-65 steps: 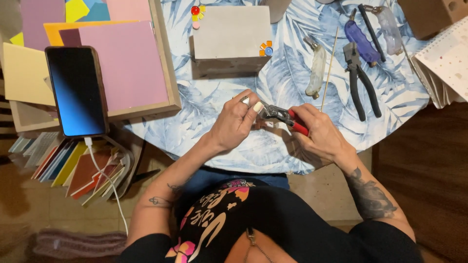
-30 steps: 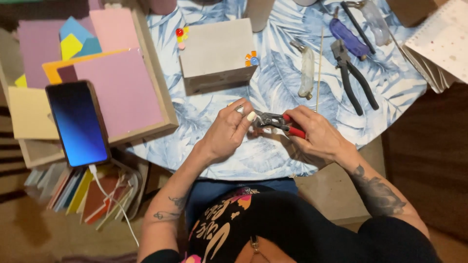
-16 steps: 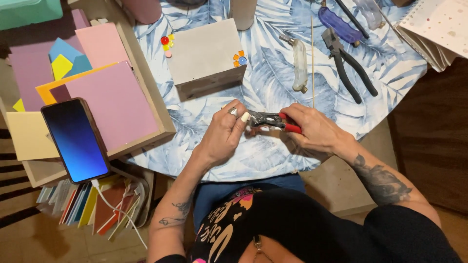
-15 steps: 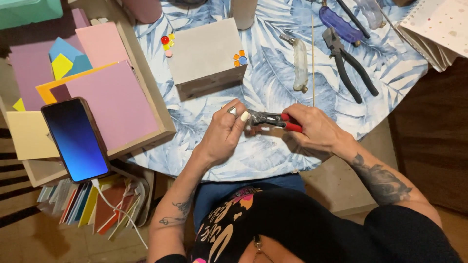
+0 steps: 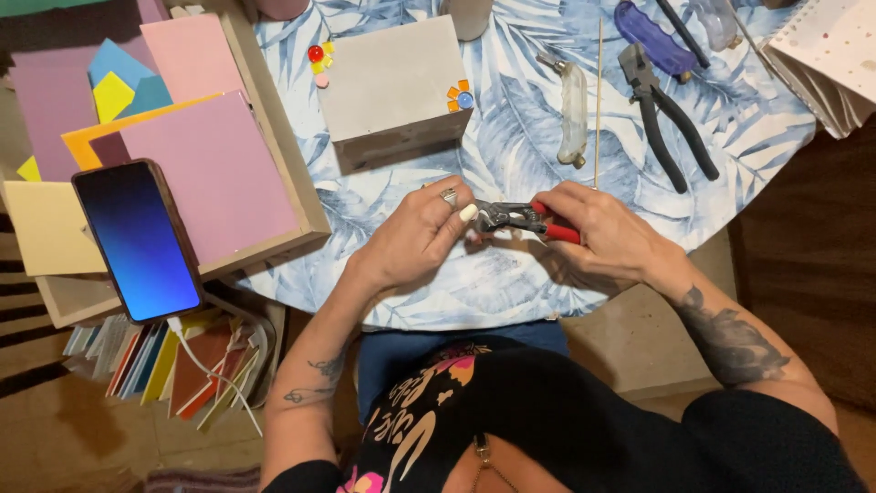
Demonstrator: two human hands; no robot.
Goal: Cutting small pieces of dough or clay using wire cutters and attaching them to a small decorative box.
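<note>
Round table (image 5: 511,283) under a blue-and-white leaf-print cloth, seen from straight above, with brown floor around it. Counting what's out: one grey box (image 5: 392,82) at the top centre, with four small coloured tile bits (image 5: 318,60) by its left corner and two more (image 5: 459,97) on its right edge. One clear glass piece (image 5: 573,111) lies to the right of it, one thin wooden stick (image 5: 599,100) just beside that, then one pair of black-handled pliers (image 5: 666,119) and one blue oval dish (image 5: 655,40). One spotted notebook (image 5: 835,55) pokes in at the top right corner. To the left, one wooden tray (image 5: 274,164) of pink, yellow and blue sheets, one phone (image 5: 137,239) lying across its edge, and a cluster of coloured sheets (image 5: 173,365) down on the floor.

Now the hands, both over the near edge of the table. Right hand (image 5: 607,239) is wrapped around the red-handled nippers (image 5: 522,219), fingers curled tight over the grips, tool lying level and pointing left. Left hand (image 5: 422,236), one ring on it, meets the nippers' head: fingertips (image 5: 467,213) pinched together right at the jaws. Whatever is pinched there is too small to make out. How far the jaws stand apart I cannot tell.
</note>
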